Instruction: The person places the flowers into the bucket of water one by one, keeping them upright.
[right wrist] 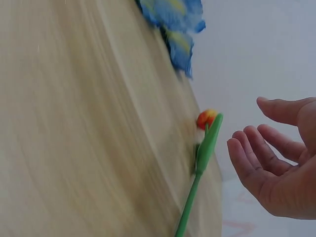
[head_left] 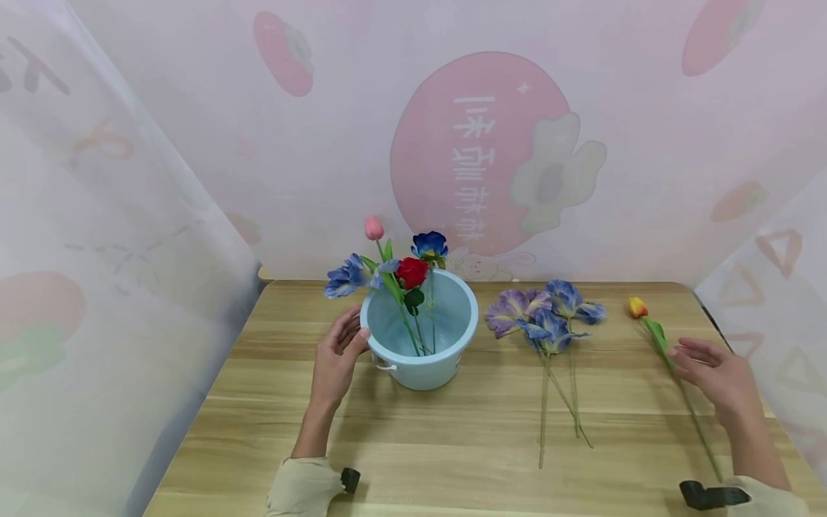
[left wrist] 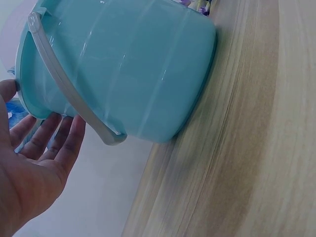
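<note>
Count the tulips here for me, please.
2: a pink tulip in the bucket, and an orange-yellow tulip on the table beside the right hand. None seem hidden.

One bucket, two tulips, two roses, four irises, one table

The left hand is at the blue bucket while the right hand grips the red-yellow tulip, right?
The right hand isn't gripping the red-yellow tulip; the right wrist view shows it alongside, holding nothing. The left hand is at the blue bucket.
</note>
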Demonstrator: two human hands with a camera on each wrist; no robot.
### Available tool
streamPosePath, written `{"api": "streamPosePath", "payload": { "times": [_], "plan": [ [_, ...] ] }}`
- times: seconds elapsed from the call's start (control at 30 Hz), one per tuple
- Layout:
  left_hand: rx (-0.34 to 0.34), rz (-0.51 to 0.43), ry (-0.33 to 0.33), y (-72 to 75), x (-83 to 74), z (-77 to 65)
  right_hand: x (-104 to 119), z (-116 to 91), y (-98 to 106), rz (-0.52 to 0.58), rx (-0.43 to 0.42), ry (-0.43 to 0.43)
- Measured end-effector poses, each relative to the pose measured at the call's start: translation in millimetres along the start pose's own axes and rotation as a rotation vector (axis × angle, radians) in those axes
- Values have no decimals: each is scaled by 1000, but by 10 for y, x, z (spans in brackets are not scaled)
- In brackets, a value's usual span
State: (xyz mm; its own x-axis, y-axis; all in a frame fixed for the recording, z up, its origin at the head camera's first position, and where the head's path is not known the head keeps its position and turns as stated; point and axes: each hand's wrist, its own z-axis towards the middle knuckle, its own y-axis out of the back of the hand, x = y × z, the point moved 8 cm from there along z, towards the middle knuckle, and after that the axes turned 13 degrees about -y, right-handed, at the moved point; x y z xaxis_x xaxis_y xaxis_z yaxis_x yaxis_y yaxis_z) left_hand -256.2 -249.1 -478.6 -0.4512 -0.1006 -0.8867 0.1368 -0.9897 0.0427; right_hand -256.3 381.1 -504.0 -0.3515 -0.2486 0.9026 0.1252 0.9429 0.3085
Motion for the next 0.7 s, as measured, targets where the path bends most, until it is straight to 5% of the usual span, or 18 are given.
{"api": "streamPosePath", "payload": {
  "times": [0.53,0.7],
  "plan": [
    [-2,9,-6,3,-2,-5,-324,264,163,-365,27,-39],
    [-4,10,-4,-5,-1,-5,-380,294,136,-334,28,-44]
  ]
}}
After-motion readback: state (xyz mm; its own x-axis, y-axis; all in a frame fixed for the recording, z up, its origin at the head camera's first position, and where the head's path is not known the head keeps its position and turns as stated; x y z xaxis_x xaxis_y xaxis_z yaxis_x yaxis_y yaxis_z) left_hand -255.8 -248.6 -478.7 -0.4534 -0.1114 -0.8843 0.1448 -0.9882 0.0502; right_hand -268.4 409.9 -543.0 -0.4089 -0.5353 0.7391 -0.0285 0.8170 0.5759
